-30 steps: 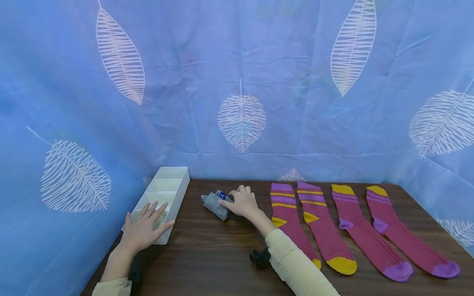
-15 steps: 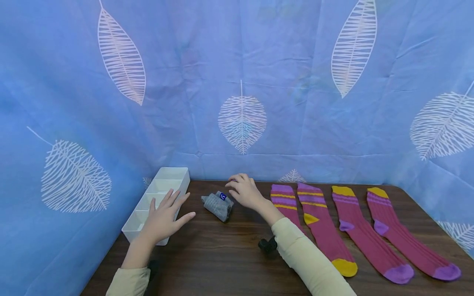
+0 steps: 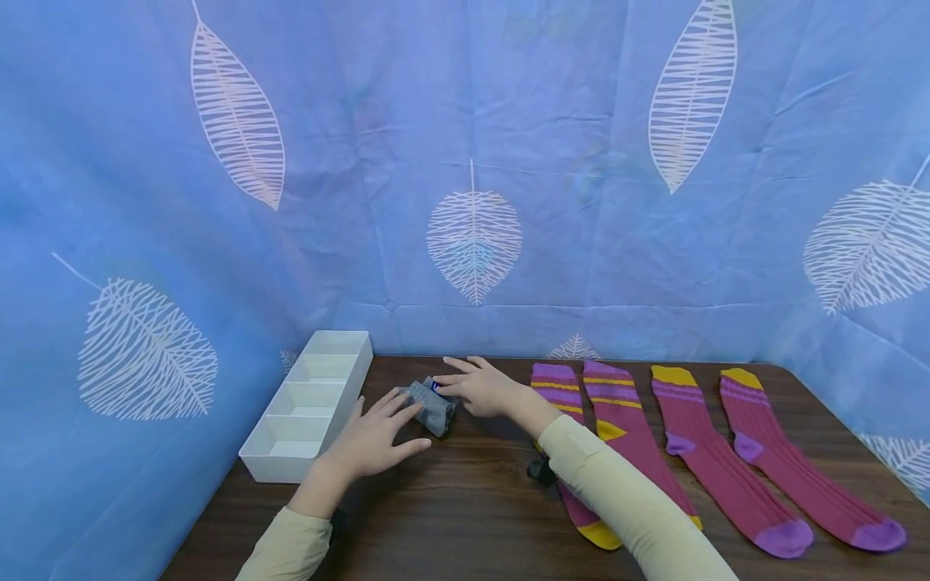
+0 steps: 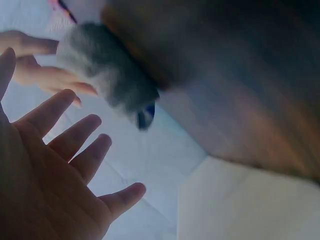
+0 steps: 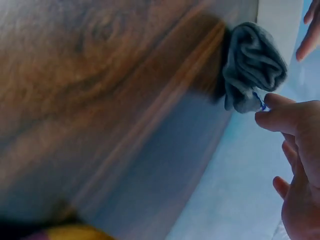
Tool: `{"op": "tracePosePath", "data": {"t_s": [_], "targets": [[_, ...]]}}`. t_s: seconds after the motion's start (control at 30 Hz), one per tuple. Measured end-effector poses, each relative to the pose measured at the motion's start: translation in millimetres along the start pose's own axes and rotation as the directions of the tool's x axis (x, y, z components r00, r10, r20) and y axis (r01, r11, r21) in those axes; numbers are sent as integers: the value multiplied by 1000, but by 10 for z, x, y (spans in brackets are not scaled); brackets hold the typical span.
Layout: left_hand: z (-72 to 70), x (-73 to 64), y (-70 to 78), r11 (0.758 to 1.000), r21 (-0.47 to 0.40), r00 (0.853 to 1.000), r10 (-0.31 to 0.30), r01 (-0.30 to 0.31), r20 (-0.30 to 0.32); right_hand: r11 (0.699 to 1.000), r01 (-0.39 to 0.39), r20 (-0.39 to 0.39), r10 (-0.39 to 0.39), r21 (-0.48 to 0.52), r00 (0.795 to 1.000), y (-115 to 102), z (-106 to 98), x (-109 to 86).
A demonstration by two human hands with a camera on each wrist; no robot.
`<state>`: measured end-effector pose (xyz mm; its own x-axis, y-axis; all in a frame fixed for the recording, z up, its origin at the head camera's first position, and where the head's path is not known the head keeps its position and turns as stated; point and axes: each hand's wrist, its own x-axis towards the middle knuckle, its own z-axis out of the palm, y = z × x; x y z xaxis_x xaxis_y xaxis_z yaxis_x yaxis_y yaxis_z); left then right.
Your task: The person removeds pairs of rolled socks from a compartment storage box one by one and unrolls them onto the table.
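Note:
A grey rolled-up sock bundle point(image 3: 436, 413) with a small blue label lies on the brown table between my two hands. My left hand point(image 3: 370, 442) is on its left side, fingers spread and palm down, fingertips right at its edge in the head view. The left wrist view shows those fingers apart from the bundle point(image 4: 107, 70). From the right comes my right hand point(image 3: 494, 390), fingers mostly straight over the label end. In the right wrist view, the thumb and finger of the right hand point(image 5: 302, 135) come right up to the blue label of the bundle point(image 5: 254, 65).
A white divided box point(image 3: 279, 468) with several compartments stands to the left. To the right lie maroon socks with yellow and purple trim, including a purple-toed sock point(image 3: 726, 468), partly under the right sleeve point(image 3: 617, 484). A blue leaf-patterned cloth point(image 3: 567, 242) hangs behind the table.
My left hand has moved right from over the white box to the grey sock bundle. My right hand drew back from the bundle, then returned to it. The bundle stays about where it was.

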<state>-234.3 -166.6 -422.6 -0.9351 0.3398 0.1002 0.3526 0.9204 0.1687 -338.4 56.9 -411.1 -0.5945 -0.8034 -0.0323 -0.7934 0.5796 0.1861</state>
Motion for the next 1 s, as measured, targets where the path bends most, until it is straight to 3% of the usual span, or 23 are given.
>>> {"op": "tracePosePath", "data": {"t_s": [0.2, 0.47, 0.77, 1.0], "targets": [[108, 11, 112, 1000, -9, 996, 28, -28, 79, 999, -30, 112, 32, -16, 993, -66, 97, 42], [155, 38, 134, 999, -32, 995, 20, -17, 100, 989, -131, 211, 114, 69, 971, -106, 93, 31], [141, 61, 145, 999, -33, 996, 19, -16, 85, 971, -181, 178, 152, 155, 972, -168, 50, -128], [160, 50, 237, 991, -42, 990, 130, -127, 61, 954, -183, 151, 151, 236, 977, -189, -27, -356]]}}
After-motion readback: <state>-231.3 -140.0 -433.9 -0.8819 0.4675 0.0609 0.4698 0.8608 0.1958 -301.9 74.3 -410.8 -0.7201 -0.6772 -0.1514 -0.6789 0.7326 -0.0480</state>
